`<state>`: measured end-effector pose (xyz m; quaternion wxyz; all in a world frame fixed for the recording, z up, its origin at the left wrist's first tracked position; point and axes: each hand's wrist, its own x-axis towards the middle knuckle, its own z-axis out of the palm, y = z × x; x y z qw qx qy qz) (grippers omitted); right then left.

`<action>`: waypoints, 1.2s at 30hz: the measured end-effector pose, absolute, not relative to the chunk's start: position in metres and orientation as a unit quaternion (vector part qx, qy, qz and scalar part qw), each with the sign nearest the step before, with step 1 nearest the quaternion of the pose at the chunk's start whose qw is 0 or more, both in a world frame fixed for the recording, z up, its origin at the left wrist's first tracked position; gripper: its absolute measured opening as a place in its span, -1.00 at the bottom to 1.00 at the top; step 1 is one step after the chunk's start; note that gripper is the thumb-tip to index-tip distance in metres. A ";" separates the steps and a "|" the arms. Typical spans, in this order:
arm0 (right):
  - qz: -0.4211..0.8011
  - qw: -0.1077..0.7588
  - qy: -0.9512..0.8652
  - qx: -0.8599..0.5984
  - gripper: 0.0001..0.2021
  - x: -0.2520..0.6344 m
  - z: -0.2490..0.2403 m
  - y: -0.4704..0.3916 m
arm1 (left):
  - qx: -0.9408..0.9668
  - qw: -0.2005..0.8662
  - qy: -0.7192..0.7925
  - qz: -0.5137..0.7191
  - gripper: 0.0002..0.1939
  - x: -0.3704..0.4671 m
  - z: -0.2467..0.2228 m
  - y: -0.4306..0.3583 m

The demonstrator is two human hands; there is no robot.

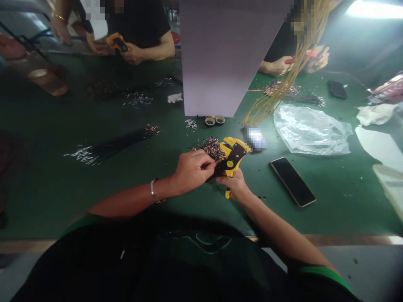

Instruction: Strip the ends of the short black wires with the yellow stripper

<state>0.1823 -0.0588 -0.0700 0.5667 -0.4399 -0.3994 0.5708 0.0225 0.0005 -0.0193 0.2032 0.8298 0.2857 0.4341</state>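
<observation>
A yellow and black wire stripper is in my right hand, whose fingers are wrapped round its handles. My left hand is closed in a pinch beside the tool's jaws; what it pinches is too small to make out. Just beyond my fingers lies a heap of short wires with bare copper ends, partly hidden by my left hand and the tool. To the left, a bundle of black wires rests on the green table, with silvery ends at its left and copper ends at its right.
A phone and a clear plastic bag lie to the right. Two tape rolls sit below a pale panel. Yellow wires hang at the right. Across the table, people hold an orange tool and a red tool.
</observation>
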 end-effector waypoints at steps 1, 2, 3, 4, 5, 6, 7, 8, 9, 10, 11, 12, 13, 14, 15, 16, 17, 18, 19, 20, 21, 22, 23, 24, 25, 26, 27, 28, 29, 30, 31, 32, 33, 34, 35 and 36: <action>0.567 0.563 -0.408 -0.441 -0.75 0.182 -0.070 -0.059 | 0.830 0.207 0.286 0.432 -0.77 0.023 -0.019 0.000; 0.564 0.560 -0.415 -0.443 -0.76 0.183 -0.070 -0.058 | 0.829 0.210 0.287 0.431 -0.77 0.023 -0.019 -0.001; 0.560 0.557 -0.420 -0.447 -0.77 0.183 -0.070 -0.058 | 0.828 0.213 0.288 0.430 -0.77 0.022 -0.019 -0.001; 0.556 0.554 -0.424 -0.452 -0.78 0.183 -0.070 -0.058 | 0.828 0.216 0.289 0.430 -0.78 0.022 -0.019 -0.001; 0.551 0.553 -0.427 -0.456 -0.79 0.183 -0.070 -0.058 | 0.828 0.218 0.290 0.428 -0.78 0.022 -0.019 -0.002; 0.546 0.552 -0.430 -0.461 -0.80 0.183 -0.069 -0.058 | 0.828 0.219 0.291 0.426 -0.78 0.022 -0.019 -0.002; 0.540 0.553 -0.431 -0.465 -0.80 0.183 -0.069 -0.058 | 0.829 0.219 0.291 0.424 -0.79 0.022 -0.019 -0.002; 0.535 0.555 -0.431 -0.469 -0.81 0.183 -0.070 -0.058 | 0.831 0.217 0.291 0.422 -0.80 0.021 -0.020 -0.002; 0.529 0.558 -0.429 -0.474 -0.81 0.183 -0.070 -0.058 | 0.832 0.215 0.290 0.421 -0.81 0.021 -0.020 -0.002; 0.524 0.562 -0.424 -0.479 -0.81 0.183 -0.070 -0.058 | 0.834 0.212 0.288 0.420 -0.81 0.021 -0.020 -0.002; 0.521 0.564 -0.420 -0.484 -0.80 0.183 -0.071 -0.058 | 0.836 0.209 0.287 0.419 -0.82 0.021 -0.021 -0.002; 0.518 0.563 -0.419 -0.489 -0.80 0.183 -0.071 -0.058 | 0.836 0.206 0.285 0.420 -0.82 0.021 -0.021 -0.002; 0.515 0.563 -0.419 -0.493 -0.81 0.184 -0.072 -0.058 | 0.837 0.203 0.285 0.421 -0.82 0.021 -0.021 -0.002; 0.511 0.561 -0.421 -0.496 -0.82 0.184 -0.073 -0.058 | 0.836 0.200 0.285 0.424 -0.82 0.022 -0.022 -0.002; 0.507 0.559 -0.424 -0.500 -0.83 0.185 -0.074 -0.058 | 0.835 0.198 0.285 0.427 -0.82 0.022 -0.022 -0.002; 0.504 0.557 -0.430 -0.501 -0.84 0.185 -0.074 -0.058 | 0.835 0.196 0.283 0.429 -0.82 0.022 -0.022 -0.002; 0.501 0.555 -0.435 -0.502 -0.85 0.185 -0.074 -0.058 | 0.835 0.196 0.280 0.431 -0.82 0.022 -0.022 -0.002; 0.498 0.554 -0.441 -0.502 -0.85 0.185 -0.074 -0.058 | 0.835 0.197 0.278 0.432 -0.82 0.022 -0.021 -0.003; 0.495 0.553 -0.446 -0.500 -0.85 0.184 -0.074 -0.058 | 0.836 0.199 0.276 0.431 -0.83 0.022 -0.020 -0.003; 0.493 0.554 -0.451 -0.497 -0.85 0.184 -0.073 -0.058 | 0.836 0.202 0.275 0.430 -0.82 0.021 -0.019 -0.004; 0.492 0.555 -0.455 -0.493 -0.87 0.183 -0.071 -0.058 | 0.836 0.204 0.276 0.428 -0.82 0.021 -0.019 -0.004; 0.492 0.557 -0.457 -0.488 -0.89 0.183 -0.069 -0.058 | 0.836 0.206 0.276 0.426 -0.81 0.021 -0.018 -0.005; 0.494 0.558 -0.459 -0.484 -0.91 0.182 -0.068 -0.058 | 0.837 0.207 0.278 0.424 -0.80 0.021 -0.018 -0.005; 0.498 0.558 -0.459 -0.480 -0.93 0.181 -0.066 -0.058 | 0.837 0.208 0.281 0.420 -0.80 0.021 -0.017 -0.006; 0.500 0.558 -0.458 -0.478 -0.94 0.180 -0.065 -0.058 | 0.838 0.208 0.282 0.418 -0.79 0.021 -0.017 -0.006; 0.502 0.557 -0.456 -0.479 -0.94 0.179 -0.063 -0.058 | 0.838 0.208 0.284 0.416 -0.79 0.021 -0.018 -0.006; 0.503 0.555 -0.454 -0.482 -0.93 0.179 -0.063 -0.058 | 0.839 0.207 0.285 0.415 -0.79 0.021 -0.018 -0.006; 0.502 0.555 -0.452 -0.485 -0.91 0.178 -0.062 -0.058 | 0.839 0.204 0.286 0.416 -0.80 0.020 -0.019 -0.005; 0.502 0.557 -0.449 -0.486 -0.89 0.178 -0.062 -0.058 | 0.839 0.201 0.286 0.417 -0.80 0.020 -0.019 -0.005; 0.503 0.559 -0.447 -0.485 -0.87 0.178 -0.062 -0.058 | 0.840 0.199 0.284 0.417 -0.80 0.020 -0.019 -0.005; 0.503 0.561 -0.446 -0.482 -0.86 0.178 -0.061 -0.058 | 0.841 0.196 0.283 0.417 -0.80 0.020 -0.020 -0.005; 0.503 0.562 -0.447 -0.481 -0.85 0.178 -0.061 -0.059 | 0.842 0.193 0.282 0.417 -0.80 0.020 -0.020 -0.005; 0.503 0.561 -0.448 -0.481 -0.85 0.178 -0.061 -0.059 | 0.843 0.192 0.279 0.419 -0.80 0.020 -0.020 -0.005; 0.503 0.557 -0.451 -0.484 -0.84 0.178 -0.060 -0.059 | 0.843 0.191 0.278 0.420 -0.81 0.019 -0.020 -0.005; 0.502 0.551 -0.453 -0.489 -0.84 0.178 -0.060 -0.059 | 0.842 0.191 0.278 0.420 -0.81 0.019 -0.020 -0.005; 0.502 0.545 -0.454 -0.494 -0.83 0.178 -0.060 -0.059 | 0.841 0.192 0.280 0.421 -0.81 0.019 -0.020 -0.005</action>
